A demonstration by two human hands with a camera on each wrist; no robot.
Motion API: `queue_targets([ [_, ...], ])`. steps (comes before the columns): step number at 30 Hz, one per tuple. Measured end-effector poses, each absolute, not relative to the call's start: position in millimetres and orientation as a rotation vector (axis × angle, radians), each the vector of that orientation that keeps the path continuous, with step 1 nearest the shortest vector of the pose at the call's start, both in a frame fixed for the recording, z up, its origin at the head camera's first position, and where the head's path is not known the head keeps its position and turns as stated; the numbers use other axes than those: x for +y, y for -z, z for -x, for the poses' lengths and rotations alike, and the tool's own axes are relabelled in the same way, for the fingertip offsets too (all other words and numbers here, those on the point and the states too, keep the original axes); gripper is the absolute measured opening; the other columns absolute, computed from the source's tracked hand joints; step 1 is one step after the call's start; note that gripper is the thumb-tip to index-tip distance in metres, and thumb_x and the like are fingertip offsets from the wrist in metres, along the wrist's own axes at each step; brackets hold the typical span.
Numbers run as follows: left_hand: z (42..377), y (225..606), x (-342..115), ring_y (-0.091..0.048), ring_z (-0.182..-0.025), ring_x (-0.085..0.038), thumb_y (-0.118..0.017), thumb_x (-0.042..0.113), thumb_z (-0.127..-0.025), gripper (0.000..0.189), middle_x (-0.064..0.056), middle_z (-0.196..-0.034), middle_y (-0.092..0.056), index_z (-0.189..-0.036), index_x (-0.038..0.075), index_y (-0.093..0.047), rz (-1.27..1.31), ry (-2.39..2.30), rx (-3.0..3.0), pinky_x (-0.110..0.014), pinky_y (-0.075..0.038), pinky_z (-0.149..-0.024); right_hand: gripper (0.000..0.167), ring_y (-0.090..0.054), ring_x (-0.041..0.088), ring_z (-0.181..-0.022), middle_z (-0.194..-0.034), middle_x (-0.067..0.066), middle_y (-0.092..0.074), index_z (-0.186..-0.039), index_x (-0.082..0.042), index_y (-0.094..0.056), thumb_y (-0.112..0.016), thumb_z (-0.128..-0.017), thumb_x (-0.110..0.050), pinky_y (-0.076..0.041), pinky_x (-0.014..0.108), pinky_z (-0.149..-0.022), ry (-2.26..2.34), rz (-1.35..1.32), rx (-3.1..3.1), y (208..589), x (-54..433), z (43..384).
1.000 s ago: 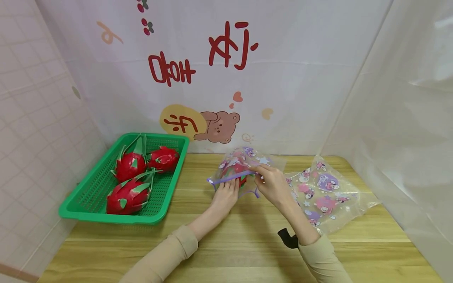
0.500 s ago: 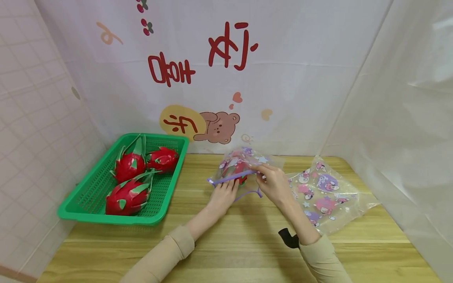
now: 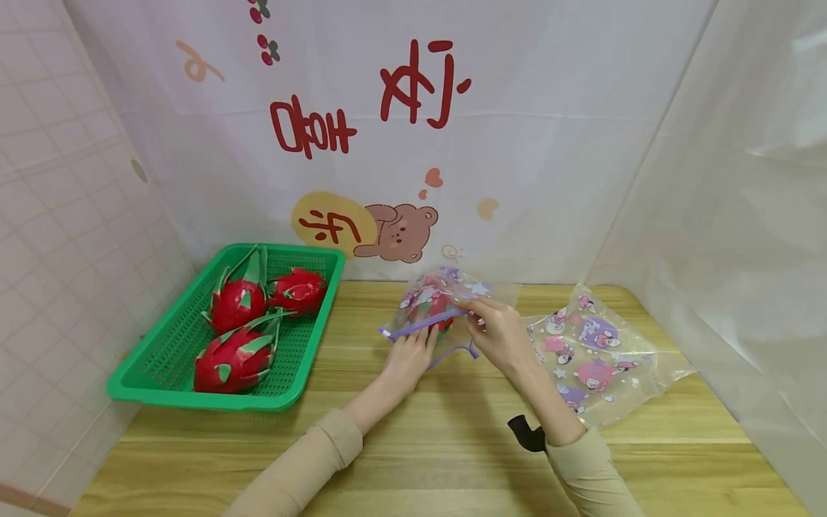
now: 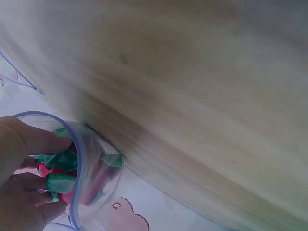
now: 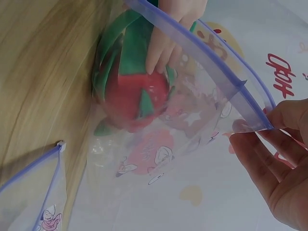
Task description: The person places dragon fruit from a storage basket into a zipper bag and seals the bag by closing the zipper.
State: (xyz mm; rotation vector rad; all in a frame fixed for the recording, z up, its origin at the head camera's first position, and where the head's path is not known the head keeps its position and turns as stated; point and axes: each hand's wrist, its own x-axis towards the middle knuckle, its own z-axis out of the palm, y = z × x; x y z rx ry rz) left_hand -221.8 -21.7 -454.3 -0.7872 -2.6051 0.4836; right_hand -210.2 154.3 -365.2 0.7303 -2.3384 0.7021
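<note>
A clear zip bag (image 3: 470,288) with a purple zip strip and cartoon print stands at the middle back of the table, its mouth spread apart. Inside it lies a red dragon fruit (image 5: 126,103) with green leaves. My left hand (image 3: 408,361) reaches in through the mouth; in the left wrist view its thumb and fingers grip the fruit's leafy end. Between thumb and fingers, my right hand (image 3: 502,336) pinches the right corner of the bag's purple edge and holds it up. The film partly veils the fruit in the head view.
A green basket (image 3: 200,399) at the left holds several items: dragon fruits such as the front one (image 3: 234,362). To the right lies a second printed zip bag (image 3: 601,370), flat. A printed wall sheet (image 3: 543,143) rises behind the wooden table (image 3: 439,459).
The lower purple edge of the bag has dropped slightly, and the left hand has shifted a little with the fruit. The right hand keeps its pinch in nearly the same place.
</note>
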Motion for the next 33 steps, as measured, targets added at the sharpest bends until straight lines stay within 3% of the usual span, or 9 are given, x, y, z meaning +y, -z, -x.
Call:
queue_targets([
  [3,225,455,-19,-0.057,-0.121,-0.016,-0.079,0.025,-0.074,0.078,-0.007,-0.134,-0.057,-0.142,0.010,-0.043,0.768,-0.469,-2.580,-0.023,-0.054,-0.077,0.024,-0.069,0.020,-0.066,-0.090,0.013,-0.074,-0.095,-0.001,-0.073,-0.062,-0.077,0.011,-0.056,0.023,-0.056,-0.685,-0.721,-2.329,365,154,210],
  [7,229,456,-15,-0.052,-0.128,-0.019,-0.080,0.027,-0.072,0.082,-0.010,-0.139,-0.053,-0.143,0.010,-0.042,0.746,-0.486,-2.597,-0.028,-0.052,-0.093,0.024,-0.068,0.020,-0.064,-0.091,0.014,-0.074,-0.096,-0.001,-0.073,-0.063,-0.077,0.010,-0.054,0.023,-0.053,-0.675,-0.715,-2.329,365,155,209],
  [14,235,454,-12,-0.046,-0.135,-0.020,-0.083,0.037,-0.068,0.094,-0.013,-0.149,-0.041,-0.146,0.012,-0.037,0.699,-0.576,-2.631,-0.020,-0.057,-0.073,0.024,-0.070,0.023,-0.071,-0.091,0.014,-0.074,-0.095,-0.001,-0.073,-0.063,-0.076,0.011,-0.056,0.025,-0.056,-0.689,-0.704,-2.328,366,155,209],
  [17,236,451,-13,-0.050,-0.130,-0.018,-0.082,0.039,-0.069,0.094,-0.013,-0.152,-0.036,-0.147,0.014,-0.035,0.695,-0.627,-2.640,-0.016,-0.056,-0.068,0.023,-0.071,0.024,-0.073,-0.091,0.014,-0.074,-0.095,-0.001,-0.073,-0.063,-0.077,0.010,-0.057,0.026,-0.057,-0.695,-0.698,-2.327,366,155,209],
  [22,238,451,-14,-0.042,-0.137,-0.020,-0.080,0.038,-0.072,0.094,-0.013,-0.154,-0.031,-0.149,0.014,-0.031,0.708,-0.677,-2.652,-0.018,-0.055,-0.082,0.025,-0.066,0.019,-0.064,-0.090,0.011,-0.073,-0.098,-0.003,-0.072,-0.065,-0.077,0.008,-0.052,0.023,-0.052,-0.638,-0.712,-2.348,369,158,208],
  [25,240,452,-14,-0.033,-0.143,-0.022,-0.080,0.031,-0.073,0.091,-0.013,-0.154,-0.031,-0.148,0.012,-0.032,0.712,-0.652,-2.658,-0.029,-0.045,-0.103,0.026,-0.063,0.017,-0.061,-0.088,0.009,-0.072,-0.098,-0.003,-0.071,-0.069,-0.074,0.007,-0.047,0.021,-0.049,-0.550,-0.725,-2.349,373,161,207],
  [28,241,453,-13,-0.033,-0.143,-0.023,-0.079,0.024,-0.075,0.085,-0.012,-0.153,-0.034,-0.146,0.011,-0.035,0.701,-0.617,-2.654,-0.033,-0.040,-0.109,0.027,-0.065,0.018,-0.062,-0.089,0.010,-0.071,-0.098,-0.002,-0.071,-0.072,-0.072,0.007,-0.047,0.021,-0.049,-0.490,-0.722,-2.333,376,163,207],
  [29,242,453,-13,-0.033,-0.143,-0.023,-0.079,0.024,-0.075,0.084,-0.013,-0.152,-0.035,-0.146,0.010,-0.036,0.697,-0.616,-2.641,-0.037,-0.034,-0.114,0.028,-0.065,0.018,-0.063,-0.089,0.010,-0.071,-0.098,-0.002,-0.071,-0.072,-0.071,0.007,-0.047,0.021,-0.048,-0.472,-0.717,-2.333,377,164,207],
  [33,249,462,-13,-0.035,-0.141,-0.027,-0.078,0.023,-0.073,0.085,-0.014,-0.149,-0.039,-0.145,0.008,-0.036,0.680,-0.588,-2.550,-0.041,-0.031,-0.115,0.036,-0.062,0.016,-0.060,-0.089,0.009,-0.069,-0.102,-0.003,-0.070,-0.073,-0.067,0.007,-0.044,0.021,-0.046,-0.398,-0.709,-2.385,376,166,202],
])
